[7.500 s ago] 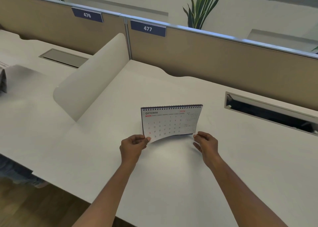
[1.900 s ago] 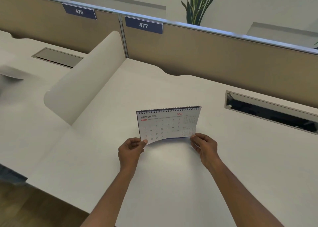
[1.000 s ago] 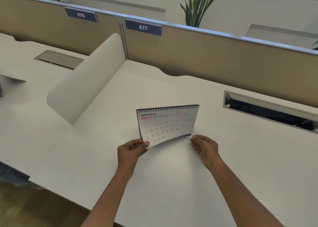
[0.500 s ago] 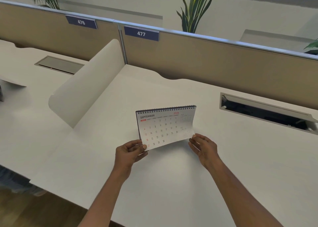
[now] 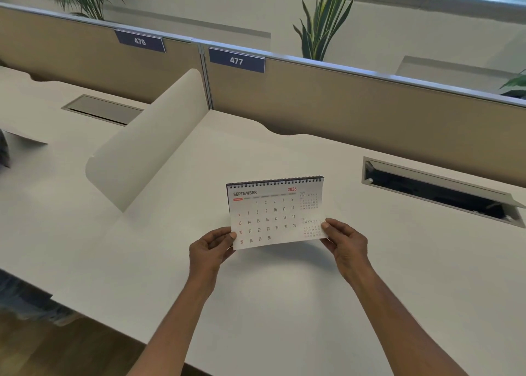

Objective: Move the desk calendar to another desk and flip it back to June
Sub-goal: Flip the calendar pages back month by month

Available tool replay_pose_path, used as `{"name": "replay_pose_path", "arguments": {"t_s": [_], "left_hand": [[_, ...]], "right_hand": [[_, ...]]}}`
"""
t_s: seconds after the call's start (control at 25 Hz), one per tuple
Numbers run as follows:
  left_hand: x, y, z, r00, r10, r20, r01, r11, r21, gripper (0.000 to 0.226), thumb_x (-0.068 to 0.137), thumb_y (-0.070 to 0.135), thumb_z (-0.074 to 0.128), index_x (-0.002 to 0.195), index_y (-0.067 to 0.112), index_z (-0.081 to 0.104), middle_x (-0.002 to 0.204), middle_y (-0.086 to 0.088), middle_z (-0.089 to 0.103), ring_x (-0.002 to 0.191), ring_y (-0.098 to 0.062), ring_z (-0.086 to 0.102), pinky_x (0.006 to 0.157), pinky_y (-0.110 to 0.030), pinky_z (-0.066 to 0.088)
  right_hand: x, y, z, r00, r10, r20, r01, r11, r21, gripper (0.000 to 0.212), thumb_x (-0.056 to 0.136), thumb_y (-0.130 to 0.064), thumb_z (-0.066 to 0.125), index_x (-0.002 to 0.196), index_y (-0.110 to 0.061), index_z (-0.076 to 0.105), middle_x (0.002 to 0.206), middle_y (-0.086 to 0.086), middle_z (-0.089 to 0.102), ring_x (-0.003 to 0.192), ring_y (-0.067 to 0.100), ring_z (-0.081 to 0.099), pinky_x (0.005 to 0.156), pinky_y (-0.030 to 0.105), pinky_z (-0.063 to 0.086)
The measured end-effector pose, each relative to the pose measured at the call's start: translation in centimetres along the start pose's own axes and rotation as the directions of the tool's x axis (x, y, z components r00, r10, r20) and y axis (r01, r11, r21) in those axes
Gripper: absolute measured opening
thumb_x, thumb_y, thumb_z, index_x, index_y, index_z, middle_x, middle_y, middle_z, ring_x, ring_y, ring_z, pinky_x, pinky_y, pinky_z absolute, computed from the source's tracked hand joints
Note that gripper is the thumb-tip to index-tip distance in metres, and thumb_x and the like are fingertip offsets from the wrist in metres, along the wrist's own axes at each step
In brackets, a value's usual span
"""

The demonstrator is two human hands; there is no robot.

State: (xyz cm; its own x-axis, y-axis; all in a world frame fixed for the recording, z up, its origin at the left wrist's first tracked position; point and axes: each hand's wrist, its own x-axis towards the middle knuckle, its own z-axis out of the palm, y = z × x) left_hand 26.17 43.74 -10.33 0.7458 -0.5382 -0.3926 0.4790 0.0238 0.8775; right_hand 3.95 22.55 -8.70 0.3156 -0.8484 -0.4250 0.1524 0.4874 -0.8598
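I pinch the September sheet's lower corners with my left hand (image 5: 209, 247) and right hand (image 5: 345, 241), lifting it off the desk calendar (image 5: 273, 212), apparently to flip toward June.

Both forearms are bare to the frame edge, no sleeves visible.

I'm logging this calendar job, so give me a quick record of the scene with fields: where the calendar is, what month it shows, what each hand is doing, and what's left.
calendar: desk calendar on the white desk under sign 477
page showing: September 2026
left hand: left hand pinches the page's lower left corner
right hand: right hand pinches the page's lower right corner
page state: bottom edge lifted off the desk
nearby: open cable tray to the right
remaining: June not yet showing
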Motion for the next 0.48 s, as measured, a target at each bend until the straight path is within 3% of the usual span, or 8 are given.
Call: {"name": "replay_pose_path", "arguments": {"t_s": [0.16,0.32,0.48], "left_hand": [[-0.4,0.2,0.0,1.0,0.007,0.023,-0.007,1.0,-0.006,0.016,0.093,0.002,0.074,0.108,0.005,0.077,0.103,-0.014,0.083,0.095,-0.025,0.08,0.075,-0.029,0.064],[-0.3,1.2,0.0,0.995,-0.084,0.047,0.089,0.988,-0.127,0.019,0.103,0.006,0.06,0.113,0.012,0.075,0.109,-0.009,0.082,0.085,-0.022,0.079,0.068,-0.031,0.064],[0.0,2.4,0.5,0.985,-0.131,0.111,0.147,0.978,-0.147,0.02,0.099,0.015,0.066,0.116,0.02,0.077,0.108,-0.006,0.082,0.078,-0.02,0.076,0.063,-0.03,0.06]], "right_hand": [[-0.3,-0.5,-0.6,0.996,-0.001,0.088,-0.002,0.999,0.033,0.017,0.091,-0.001,0.071,0.108,0.0,0.074,0.106,0.018,0.078,0.099,0.028,0.075,0.085,0.036,0.062],[-1.0,-1.6,-0.7,0.967,0.124,0.223,-0.147,0.985,0.089,0.029,0.094,-0.027,0.07,0.117,-0.01,0.076,0.117,0.013,0.076,0.101,0.023,0.073,0.079,0.033,0.06],[-1.4,-2.9,0.4,0.957,0.135,0.255,-0.161,0.983,0.087,0.035,0.089,-0.028,0.073,0.12,-0.012,0.075,0.115,0.01,0.077,0.097,0.022,0.074,0.072,0.03,0.059]]}}
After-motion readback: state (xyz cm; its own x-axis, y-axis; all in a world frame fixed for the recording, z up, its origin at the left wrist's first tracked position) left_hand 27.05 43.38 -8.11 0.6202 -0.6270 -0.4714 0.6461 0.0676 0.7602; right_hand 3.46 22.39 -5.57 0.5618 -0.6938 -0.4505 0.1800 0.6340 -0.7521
